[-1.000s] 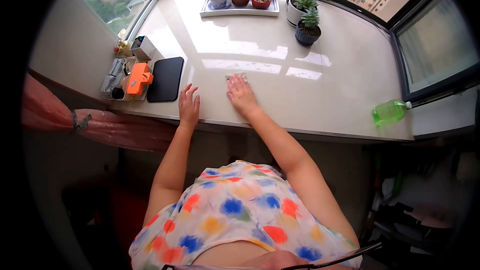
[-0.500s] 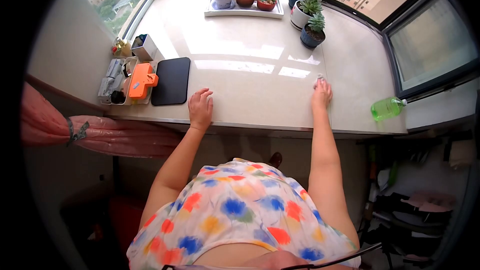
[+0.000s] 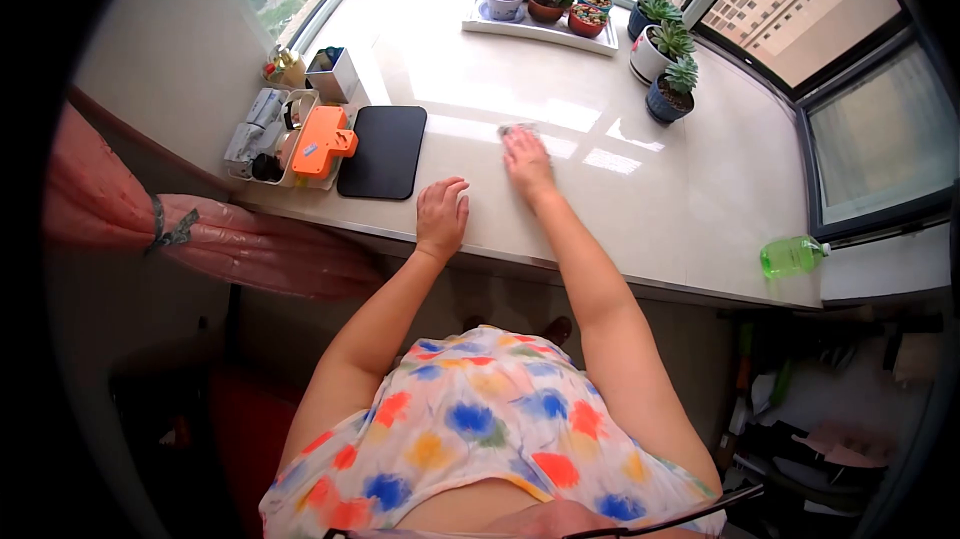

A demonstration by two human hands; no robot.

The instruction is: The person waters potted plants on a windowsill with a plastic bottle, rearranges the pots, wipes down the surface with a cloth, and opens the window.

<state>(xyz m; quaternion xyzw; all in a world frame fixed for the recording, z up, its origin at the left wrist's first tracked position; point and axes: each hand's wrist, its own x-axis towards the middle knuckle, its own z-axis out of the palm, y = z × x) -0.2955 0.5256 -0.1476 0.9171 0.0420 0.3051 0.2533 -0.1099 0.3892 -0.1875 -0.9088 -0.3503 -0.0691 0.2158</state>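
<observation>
My right hand (image 3: 527,161) presses a small pale cloth (image 3: 512,127) onto the glossy cream countertop (image 3: 600,229), near the middle. Only the cloth's far edge shows past my fingertips, and it is slightly blurred. My left hand (image 3: 441,219) lies palm down by the counter's front edge, fingers slightly spread, holding nothing. Just beyond it is a flat black mat (image 3: 382,152).
An orange device (image 3: 322,142) lies on white bins (image 3: 270,139) at the left, with a square holder (image 3: 333,75) behind. Potted succulents fill a white tray (image 3: 540,31) by the window; more pots (image 3: 668,99) stand to its right. A green-liquid bottle (image 3: 790,258) lies at the right.
My right hand has swept the cloth left and slightly away from me, from the counter's right side to its middle. My left hand stays near the front edge. The view has shifted somewhat.
</observation>
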